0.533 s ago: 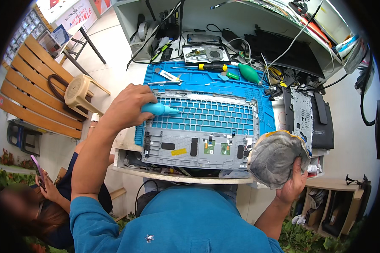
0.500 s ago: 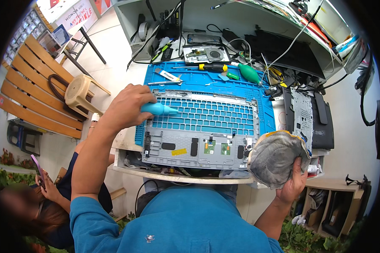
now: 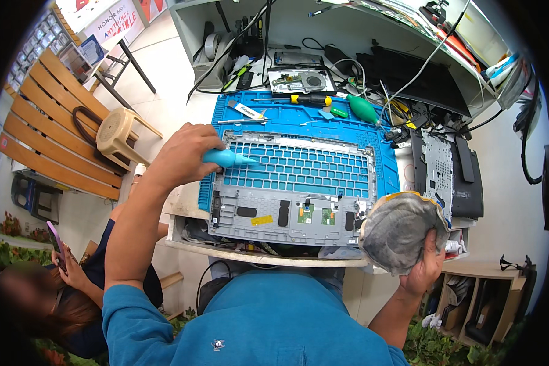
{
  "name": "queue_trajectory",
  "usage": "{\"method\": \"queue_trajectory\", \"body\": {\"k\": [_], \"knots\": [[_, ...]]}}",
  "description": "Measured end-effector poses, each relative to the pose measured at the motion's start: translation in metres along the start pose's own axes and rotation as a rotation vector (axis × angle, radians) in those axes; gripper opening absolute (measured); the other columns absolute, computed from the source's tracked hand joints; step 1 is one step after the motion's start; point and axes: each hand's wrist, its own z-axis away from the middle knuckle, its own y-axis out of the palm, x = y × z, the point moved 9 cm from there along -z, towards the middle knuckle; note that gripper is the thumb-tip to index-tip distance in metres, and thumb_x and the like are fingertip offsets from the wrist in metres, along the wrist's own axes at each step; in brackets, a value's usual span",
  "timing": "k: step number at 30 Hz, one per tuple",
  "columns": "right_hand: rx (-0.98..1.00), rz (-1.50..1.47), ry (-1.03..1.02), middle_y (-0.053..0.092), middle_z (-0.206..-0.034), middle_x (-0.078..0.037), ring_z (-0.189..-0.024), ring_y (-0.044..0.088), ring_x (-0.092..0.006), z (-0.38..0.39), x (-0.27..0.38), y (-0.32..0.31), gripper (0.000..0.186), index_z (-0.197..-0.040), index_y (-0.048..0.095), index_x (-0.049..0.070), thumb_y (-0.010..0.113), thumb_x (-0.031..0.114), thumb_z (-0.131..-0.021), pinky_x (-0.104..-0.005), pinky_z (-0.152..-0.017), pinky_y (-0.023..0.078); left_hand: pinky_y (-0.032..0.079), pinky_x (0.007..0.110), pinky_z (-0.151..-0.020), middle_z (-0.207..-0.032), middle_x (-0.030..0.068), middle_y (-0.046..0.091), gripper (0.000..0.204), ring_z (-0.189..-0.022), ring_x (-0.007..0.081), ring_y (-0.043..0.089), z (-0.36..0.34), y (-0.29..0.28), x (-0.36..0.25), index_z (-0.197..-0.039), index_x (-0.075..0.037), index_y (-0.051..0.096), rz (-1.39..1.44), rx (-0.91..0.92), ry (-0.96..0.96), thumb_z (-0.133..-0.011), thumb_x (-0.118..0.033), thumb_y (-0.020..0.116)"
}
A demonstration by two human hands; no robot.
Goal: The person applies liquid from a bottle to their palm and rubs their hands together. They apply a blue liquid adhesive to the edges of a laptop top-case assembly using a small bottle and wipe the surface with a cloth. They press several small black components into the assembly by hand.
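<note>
Laptop frame (image 3: 250,229) on a blue mat (image 3: 387,168), with squeeze bottle (image 3: 227,158) and grey cloth pad (image 3: 399,229) in hand.
The left hand (image 3: 189,154) wraps the squeeze bottle, hiding its rear; the tapered nozzle points right, over the key grid, contact uncertain. The right hand (image 3: 426,265) grips the grey cloth pad's lower right edge, its fingers partly hidden behind. Below, a drawer (image 3: 268,261) holds items too shadowed to identify. The frame's long axis runs left–right, key grid farthest from the person.
</note>
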Motion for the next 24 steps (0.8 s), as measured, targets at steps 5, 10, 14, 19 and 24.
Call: {"method": "queue_trajectory", "body": {"k": [5, 10, 14, 19, 24], "knots": [[-0.011, 0.002, -0.003, 0.068, -0.146, -0.017, -0.131, 0.067, -0.0248, -0.001, -0.001, -0.003, 0.041, -0.152, 0.059, -0.007, 0.058, 0.016, -0.117, -0.0423, -0.116, 0.05, 0.051, 0.042, -0.101, -0.11, 0.0052, 0.074, 0.037, -0.11, 0.0274, 0.069, 0.0, -0.005, 0.01, -0.106, -0.01, 0.081, -0.025, -0.041, -0.006, -0.072, -0.013, 0.095], [-0.035, 0.004, 0.005, 0.068, -0.146, -0.017, -0.131, 0.067, -0.0246, 0.0, -0.004, -0.005, 0.041, -0.152, 0.058, -0.007, 0.058, 0.016, -0.117, -0.0423, -0.115, 0.051, 0.051, 0.042, -0.101, -0.109, 0.0053, 0.074, 0.036, -0.109, 0.0275, 0.069, -0.002, -0.003, 0.011, -0.106, -0.011, 0.081, -0.017, -0.043, -0.016, -0.072, -0.014, 0.094], [-0.025, 0.011, 0.007, 0.068, -0.146, -0.017, -0.131, 0.067, -0.0243, 0.0, -0.003, -0.005, 0.041, -0.152, 0.058, -0.007, 0.058, 0.016, -0.117, -0.0417, -0.115, 0.05, 0.051, 0.042, -0.102, -0.109, 0.0055, 0.074, 0.036, -0.109, 0.0275, 0.07, -0.002, -0.002, 0.012, -0.106, -0.01, 0.081, -0.017, -0.042, -0.016, -0.073, -0.016, 0.095], [-0.052, 0.034, 0.009, 0.068, -0.146, -0.017, -0.131, 0.067, -0.0241, 0.001, -0.004, -0.008, 0.042, -0.151, 0.059, -0.007, 0.059, 0.017, -0.117, -0.041, -0.116, 0.05, 0.052, 0.042, -0.103, -0.108, 0.0055, 0.074, 0.034, -0.107, 0.0276, 0.07, 0.003, -0.006, 0.018, -0.106, -0.01, 0.082, -0.037, -0.029, -0.053, -0.074, -0.016, 0.095], [-0.05, 0.052, 0.006, 0.069, -0.146, -0.017, -0.131, 0.068, -0.0268, -0.001, -0.006, -0.01, 0.045, -0.152, 0.059, -0.004, 0.063, 0.022, -0.116, -0.0441, -0.114, 0.053, 0.054, 0.041, -0.099, -0.109, 0.0044, 0.074, 0.037, -0.107, 0.0276, 0.07, 0.01, -0.011, 0.021, -0.106, -0.011, 0.082, -0.06, -0.027, -0.08, -0.072, -0.016, 0.097]]}}
